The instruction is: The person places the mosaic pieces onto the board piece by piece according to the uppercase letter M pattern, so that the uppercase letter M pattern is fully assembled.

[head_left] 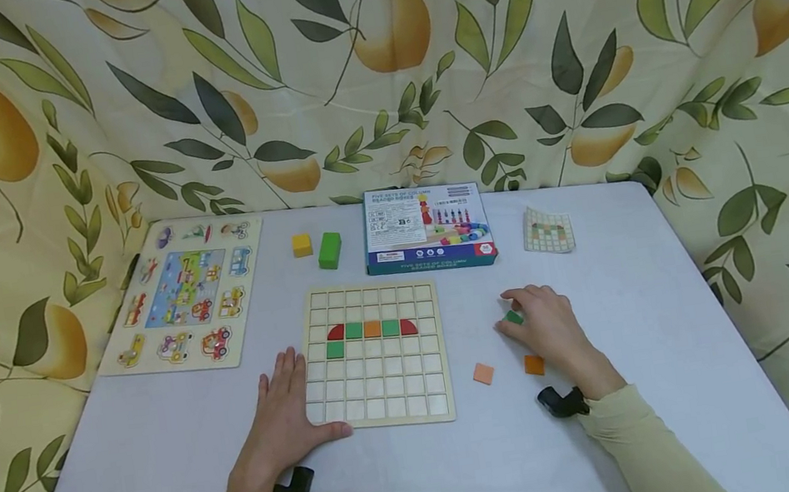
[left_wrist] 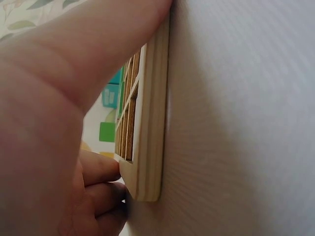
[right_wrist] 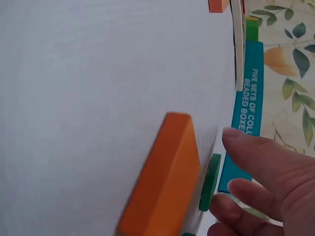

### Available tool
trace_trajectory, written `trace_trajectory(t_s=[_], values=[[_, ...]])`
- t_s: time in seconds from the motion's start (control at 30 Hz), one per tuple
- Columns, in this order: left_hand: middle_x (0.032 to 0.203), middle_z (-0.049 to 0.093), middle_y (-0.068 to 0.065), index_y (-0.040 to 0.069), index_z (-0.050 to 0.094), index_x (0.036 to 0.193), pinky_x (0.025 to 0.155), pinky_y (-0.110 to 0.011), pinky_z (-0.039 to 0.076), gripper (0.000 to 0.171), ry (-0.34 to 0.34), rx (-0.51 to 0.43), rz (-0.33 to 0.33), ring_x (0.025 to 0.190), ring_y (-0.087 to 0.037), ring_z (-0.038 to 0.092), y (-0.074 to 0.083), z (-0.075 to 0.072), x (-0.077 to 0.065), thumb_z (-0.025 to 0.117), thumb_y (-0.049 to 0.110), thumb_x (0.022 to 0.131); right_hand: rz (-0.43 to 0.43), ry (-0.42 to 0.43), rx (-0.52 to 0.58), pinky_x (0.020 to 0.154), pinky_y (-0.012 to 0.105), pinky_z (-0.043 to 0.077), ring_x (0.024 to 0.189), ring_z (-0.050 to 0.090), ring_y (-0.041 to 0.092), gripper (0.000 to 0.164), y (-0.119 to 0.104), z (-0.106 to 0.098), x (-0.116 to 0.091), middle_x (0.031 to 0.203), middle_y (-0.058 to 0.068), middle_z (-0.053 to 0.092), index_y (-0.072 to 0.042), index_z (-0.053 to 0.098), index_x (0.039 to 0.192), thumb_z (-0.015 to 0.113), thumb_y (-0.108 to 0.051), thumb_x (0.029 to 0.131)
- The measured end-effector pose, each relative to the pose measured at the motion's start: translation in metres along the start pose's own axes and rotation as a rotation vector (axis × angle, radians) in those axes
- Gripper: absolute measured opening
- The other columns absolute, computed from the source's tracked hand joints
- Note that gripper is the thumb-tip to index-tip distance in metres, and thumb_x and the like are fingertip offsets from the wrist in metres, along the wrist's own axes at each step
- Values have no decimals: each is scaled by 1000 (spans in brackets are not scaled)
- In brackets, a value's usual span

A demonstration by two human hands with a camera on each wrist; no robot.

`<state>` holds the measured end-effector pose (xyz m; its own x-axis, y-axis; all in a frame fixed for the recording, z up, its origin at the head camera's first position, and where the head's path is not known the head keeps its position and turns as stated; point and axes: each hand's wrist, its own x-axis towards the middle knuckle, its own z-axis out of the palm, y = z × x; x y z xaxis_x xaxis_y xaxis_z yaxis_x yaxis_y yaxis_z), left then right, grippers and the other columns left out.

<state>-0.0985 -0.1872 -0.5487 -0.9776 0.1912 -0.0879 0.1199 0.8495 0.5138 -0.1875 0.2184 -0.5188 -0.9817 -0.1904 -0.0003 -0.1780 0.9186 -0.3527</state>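
Observation:
A pale wooden grid board (head_left: pixel 389 425) lies in front of the person. One row across it holds a red quarter-round tile (head_left: pixel 335 333), a green tile (head_left: pixel 353 331), an orange tile (head_left: pixel 372 329), another green tile and another red quarter-round; one more green tile (head_left: pixel 334 350) sits just below at the left. My left hand (head_left: pixel 278 418) rests along the board's left side, fingers extended, thumb at its near corner. To the right, my right hand (head_left: pixel 546 330) reaches over a loose green tile (right_wrist: pixel 210 183), thumb and fingers spread around it, the thumb apart from it.
Near the right hand lie a light orange tile (head_left: pixel 484 374) and a darker orange tile (head_left: pixel 534 365). Behind are a bead-set box (head_left: pixel 427 229), a patterned card (head_left: pixel 548 230), a green block (head_left: pixel 330 251) and a yellow block (head_left: pixel 301 246). A picture puzzle board (head_left: pixel 191 360) lies left.

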Motion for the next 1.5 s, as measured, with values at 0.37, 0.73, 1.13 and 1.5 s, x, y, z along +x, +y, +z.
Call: trace_trajectory(t_s=[0.37, 0.73, 1.13, 1.5], values=[[159, 13, -23, -8, 22, 151, 113, -59, 3, 133, 7, 3, 6, 146, -36, 4, -1, 1, 0, 81, 68, 59, 54, -47, 9, 78, 50, 43, 87, 55, 30, 38, 2, -7, -5, 90, 9, 66, 2, 71, 106, 81, -26, 81], [159, 13, -23, -7, 22, 151, 113, -59, 3, 132, -2, -4, -2, 146, -36, 3, 0, 0, 0, 82, 67, 60, 12, -59, -13, 78, 51, 43, 88, 55, 31, 30, -1, -8, -5, 91, 10, 65, 1, 72, 101, 79, -22, 83], [159, 12, -22, -7, 21, 152, 113, -58, 2, 133, -11, -7, -9, 147, -36, 3, -1, 1, 0, 81, 69, 60, -108, 9, 53, 82, 49, 45, 85, 61, 27, 27, -19, -3, 0, 88, 5, 70, -3, 73, 102, 79, -22, 83], [159, 12, -23, -8, 22, 151, 113, -59, 3, 133, 0, 1, -2, 147, -35, 3, -1, 0, -1, 80, 70, 60, -187, 10, 81, 76, 43, 46, 82, 58, 22, 26, -39, 1, 10, 88, 2, 70, -6, 75, 104, 79, -21, 83]])
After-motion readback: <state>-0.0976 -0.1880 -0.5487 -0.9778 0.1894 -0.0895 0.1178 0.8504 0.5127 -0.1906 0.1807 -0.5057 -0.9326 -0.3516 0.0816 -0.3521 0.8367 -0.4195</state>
